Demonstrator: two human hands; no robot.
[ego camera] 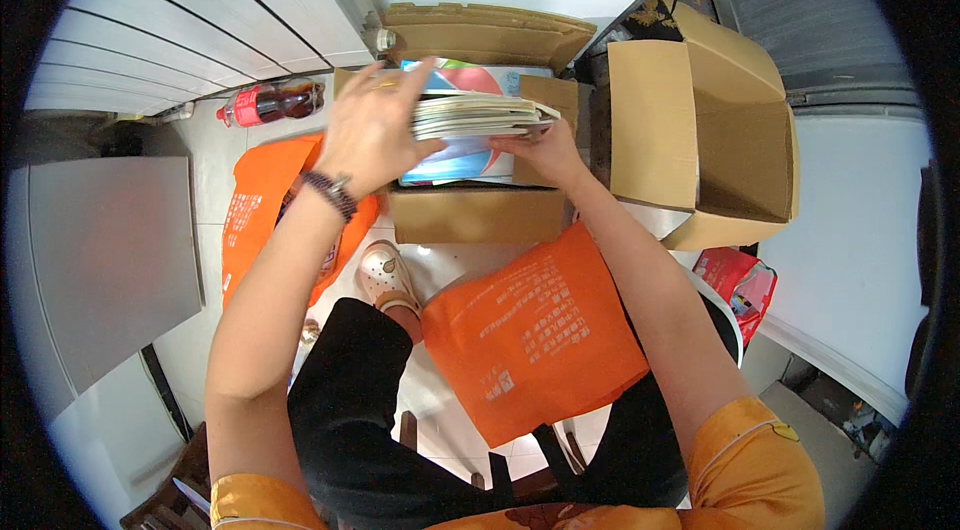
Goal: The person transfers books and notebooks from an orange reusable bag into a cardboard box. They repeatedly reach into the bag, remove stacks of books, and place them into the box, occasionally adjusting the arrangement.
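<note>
Between my two hands a stack of thin books (480, 116) is held over an open cardboard box (480, 216), its page edges towards me. My left hand (379, 126) grips the stack's left end, thumb at the front; it is slightly blurred, with a ring and a dark beaded bracelet. My right hand (547, 151) holds the right end from below. Under the stack, inside the box, lie books or packets with blue, white and pink covers (450, 168). An orange bag (536, 335) with white print lies across my lap, its dark handles hanging towards me.
Another open cardboard box (652, 125) stands at the right, with a red package (739, 286) near it. A cola bottle (277, 102) lies on the floor by the left wall. A second orange bag (262, 207) lies left of the middle box, near my shoe (386, 275).
</note>
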